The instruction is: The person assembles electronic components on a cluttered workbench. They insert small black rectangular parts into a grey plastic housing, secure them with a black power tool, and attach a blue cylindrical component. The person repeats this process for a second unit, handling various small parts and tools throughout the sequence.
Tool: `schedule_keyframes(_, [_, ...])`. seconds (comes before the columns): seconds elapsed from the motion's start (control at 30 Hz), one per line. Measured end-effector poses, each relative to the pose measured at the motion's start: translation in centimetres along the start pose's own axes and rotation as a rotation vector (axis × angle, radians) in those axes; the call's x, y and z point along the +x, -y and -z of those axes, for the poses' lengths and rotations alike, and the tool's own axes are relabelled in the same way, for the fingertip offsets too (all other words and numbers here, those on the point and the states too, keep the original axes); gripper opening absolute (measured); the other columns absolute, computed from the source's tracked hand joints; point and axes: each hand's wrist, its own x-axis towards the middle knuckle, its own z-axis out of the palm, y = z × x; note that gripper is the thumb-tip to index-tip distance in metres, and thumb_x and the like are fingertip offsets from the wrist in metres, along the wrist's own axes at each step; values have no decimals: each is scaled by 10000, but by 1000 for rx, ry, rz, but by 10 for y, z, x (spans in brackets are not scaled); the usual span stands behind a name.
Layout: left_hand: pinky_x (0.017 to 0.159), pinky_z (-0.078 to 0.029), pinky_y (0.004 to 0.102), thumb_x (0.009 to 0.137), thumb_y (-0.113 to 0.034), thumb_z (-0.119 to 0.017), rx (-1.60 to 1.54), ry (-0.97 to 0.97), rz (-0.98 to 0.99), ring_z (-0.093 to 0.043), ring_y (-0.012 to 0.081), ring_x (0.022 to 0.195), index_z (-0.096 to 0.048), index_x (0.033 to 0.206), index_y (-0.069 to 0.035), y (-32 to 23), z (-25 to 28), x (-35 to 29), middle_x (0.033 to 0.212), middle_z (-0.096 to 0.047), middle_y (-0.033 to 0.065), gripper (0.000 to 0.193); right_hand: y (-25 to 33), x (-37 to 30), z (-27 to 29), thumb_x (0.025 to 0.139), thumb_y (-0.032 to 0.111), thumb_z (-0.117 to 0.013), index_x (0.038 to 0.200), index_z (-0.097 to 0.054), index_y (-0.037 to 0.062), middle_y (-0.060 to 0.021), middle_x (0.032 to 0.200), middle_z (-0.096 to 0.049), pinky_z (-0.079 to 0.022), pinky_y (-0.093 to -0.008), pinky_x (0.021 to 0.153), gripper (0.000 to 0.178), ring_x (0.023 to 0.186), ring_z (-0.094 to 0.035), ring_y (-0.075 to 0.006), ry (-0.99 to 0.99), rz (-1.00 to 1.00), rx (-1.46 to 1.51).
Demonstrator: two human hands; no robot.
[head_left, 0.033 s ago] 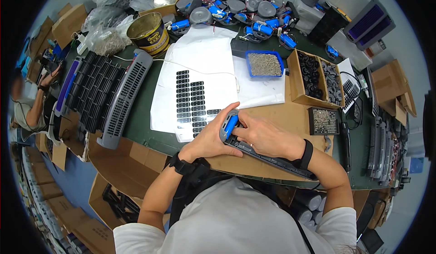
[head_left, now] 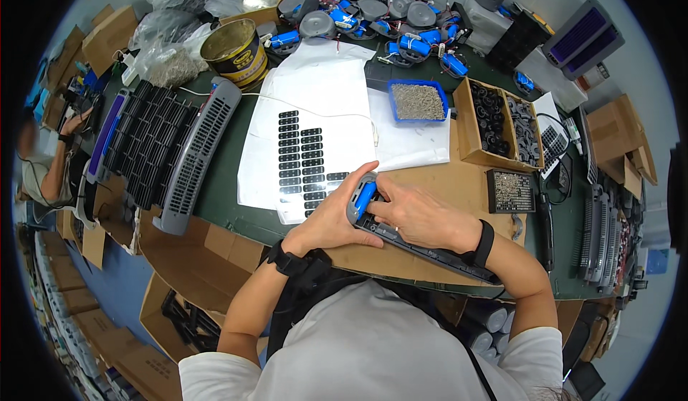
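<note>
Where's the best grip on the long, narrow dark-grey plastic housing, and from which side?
Take the housing, I'd say, by its rounded far end's outer walls, from the left, like the left hand: its open top exposes a glossy blue cylinder.

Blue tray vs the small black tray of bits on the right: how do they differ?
Colour: the blue tray is bright blue; the black tray is dark all over.
Fill: the blue tray is heaped with bits covering its floor; the black tray shows dark patches between its bits.
Place: the blue tray sits on white sheeting; the black tray is farther right and nearer the person.
Shared: both are open, four-sided, holding many small greyish pieces.
</note>
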Motion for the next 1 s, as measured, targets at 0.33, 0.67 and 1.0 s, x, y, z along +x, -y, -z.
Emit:
schedule_keyframes(0.33, [1063, -406, 419, 585, -359, -938, 39, 25, 37, -468, 381, 1293, -222, 1516, -110, -1, 1, 1, 1415, -418, 226, 1200, -4, -2, -3, 842, 117, -622, 986, -667, 13, -193, 1017, -521, -504, -475, 772, 184, 871, -606, -372, -89, 4, 97])
schedule_keyframes(0.67, [1055, -412, 378, 562, -335, -961, 63, 15, 45, -524, 303, 1242, -218, 1524, -119, -2, 0, 1, 1368, -491, 174, 1235, -8, -2, -12, 846, 128, -618, 1013, -688, 38, -185, 1024, -528, -509, -460, 755, 202, 860, -612, -346, -109, 41, -18])
schedule_keyframes(1.0, [1058, -416, 391, 565, -353, -958, 86, 32, 49, -525, 336, 1253, -187, 1530, -135, -1, 0, 2, 1376, -489, 186, 1254, -7, -2, -4, 867, 96, -607, 1035, -716, 95, -169, 958, -508, -469, -440, 731, 200, 852, -569, -348, -73, -5, 154])
